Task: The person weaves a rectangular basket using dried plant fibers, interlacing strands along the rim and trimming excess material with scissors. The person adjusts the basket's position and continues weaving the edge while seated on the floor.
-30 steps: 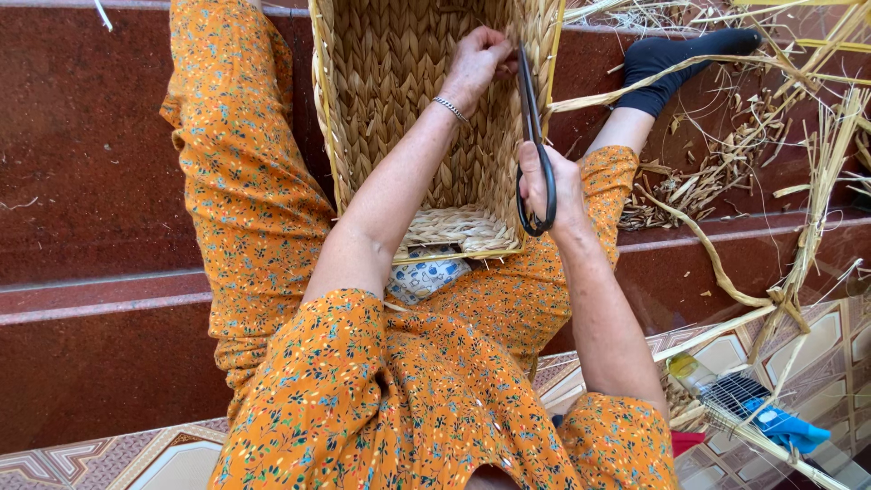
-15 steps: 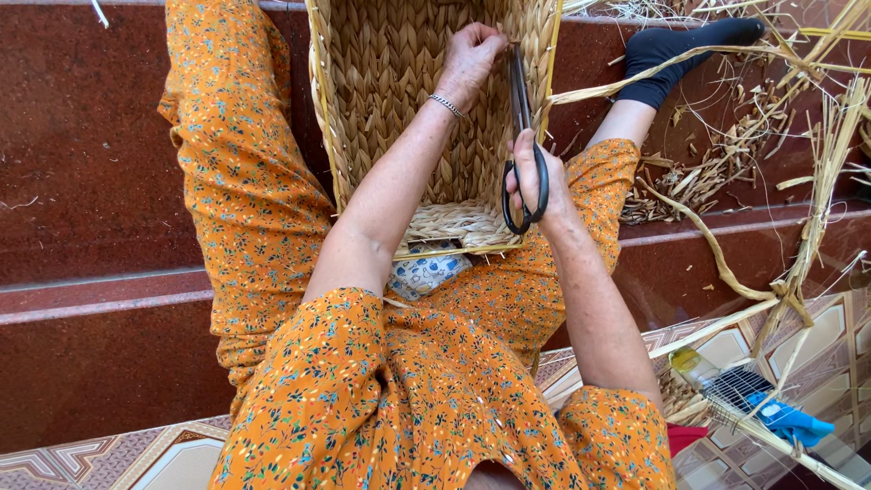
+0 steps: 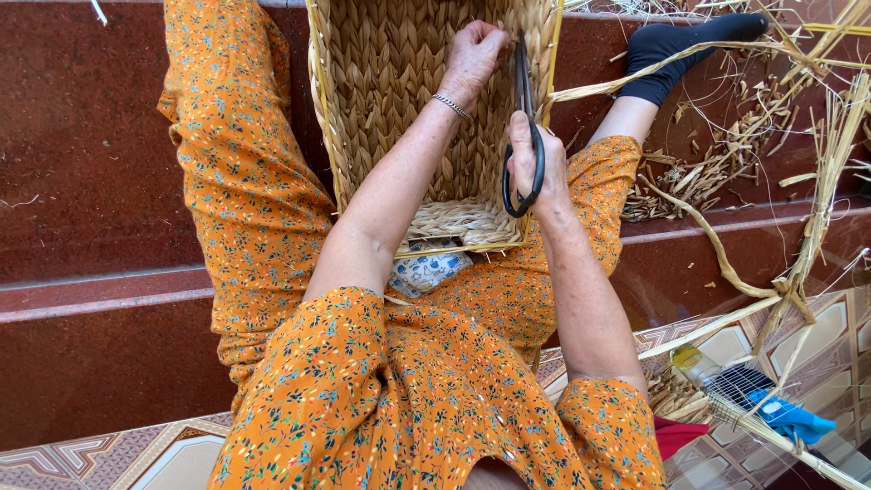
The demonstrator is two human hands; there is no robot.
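Observation:
A woven straw basket (image 3: 399,100) lies across my lap, its open side facing me. My left hand (image 3: 474,53) reaches inside it, fingers pinched on the weave near the far right wall. My right hand (image 3: 535,163) grips black scissors (image 3: 523,127) by their loop handles, blades pointing up along the basket's right rim beside my left hand. I cannot tell whether the blades touch a strand. A metal bracelet sits on my left wrist.
I sit on dark red stone steps (image 3: 82,181) in orange floral clothes. Loose dried straw (image 3: 726,163) is scattered at the right, with long strands trailing down. A blue-handled wire brush (image 3: 762,404) lies on patterned tiles at lower right.
My right hand has brought the scissors left and up, closer to my left hand at the basket's right rim. My left hand stays in place.

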